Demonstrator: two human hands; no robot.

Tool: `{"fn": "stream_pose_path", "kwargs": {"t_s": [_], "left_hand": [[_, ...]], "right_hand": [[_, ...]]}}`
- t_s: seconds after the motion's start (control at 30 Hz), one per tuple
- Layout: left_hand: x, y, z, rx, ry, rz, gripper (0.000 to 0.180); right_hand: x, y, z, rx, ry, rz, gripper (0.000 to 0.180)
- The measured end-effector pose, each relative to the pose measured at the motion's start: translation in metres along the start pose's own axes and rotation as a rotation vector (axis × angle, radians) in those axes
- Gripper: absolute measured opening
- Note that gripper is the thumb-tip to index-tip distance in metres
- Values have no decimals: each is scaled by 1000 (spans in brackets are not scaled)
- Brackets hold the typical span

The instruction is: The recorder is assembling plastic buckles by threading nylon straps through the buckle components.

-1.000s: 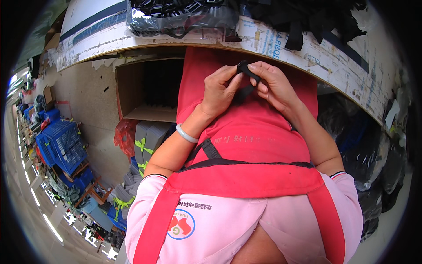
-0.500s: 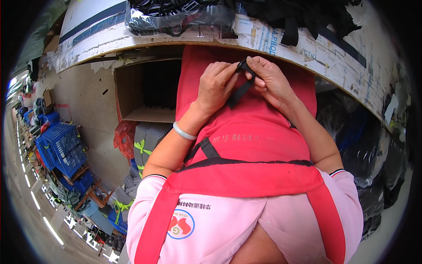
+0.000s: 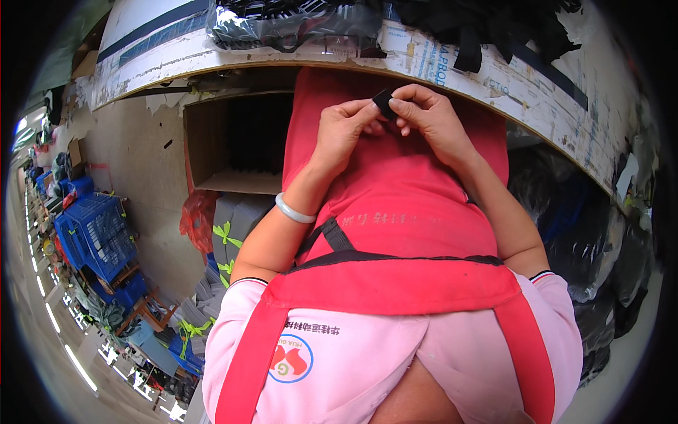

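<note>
My left hand (image 3: pixel 344 131) and my right hand (image 3: pixel 431 120) meet just below the edge of a white worktable (image 3: pixel 494 67), over my red apron (image 3: pixel 395 191). Between their fingertips they pinch a small black piece (image 3: pixel 385 102), which looks like a short strap or folded fabric. Both hands hold it, thumbs and forefingers closed on it. A pale bangle (image 3: pixel 293 210) sits on my left wrist. How the piece is shaped beyond the fingers is hidden.
On the worktable lie a clear bag of black parts (image 3: pixel 296 21) and a heap of black straps (image 3: pixel 494 25). An open cardboard box (image 3: pixel 233 145) stands under the table at left. Blue crates (image 3: pixel 95 237) sit far left; dark bags (image 3: pixel 600 233) at right.
The black piece hung longer between my hands earlier; now it is gathered small at my fingertips, and both hands have lifted slightly toward the table edge.
</note>
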State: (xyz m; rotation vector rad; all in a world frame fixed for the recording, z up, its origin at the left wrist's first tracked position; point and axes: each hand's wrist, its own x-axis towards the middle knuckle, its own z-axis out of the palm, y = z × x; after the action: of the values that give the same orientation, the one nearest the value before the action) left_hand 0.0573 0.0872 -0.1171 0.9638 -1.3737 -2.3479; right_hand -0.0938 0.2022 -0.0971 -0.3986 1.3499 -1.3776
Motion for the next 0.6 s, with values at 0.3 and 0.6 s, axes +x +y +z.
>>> {"fn": "stream_pose_path", "kwargs": {"t_s": [0.3,0.6], "left_hand": [[-7,10,17,-106,121,70,22],[-12,-1,18,131,170,288,17]], "right_hand": [[-17,-28,8,-49,46,-178,10],[-16,-17,6,-164,59,91,13]]}}
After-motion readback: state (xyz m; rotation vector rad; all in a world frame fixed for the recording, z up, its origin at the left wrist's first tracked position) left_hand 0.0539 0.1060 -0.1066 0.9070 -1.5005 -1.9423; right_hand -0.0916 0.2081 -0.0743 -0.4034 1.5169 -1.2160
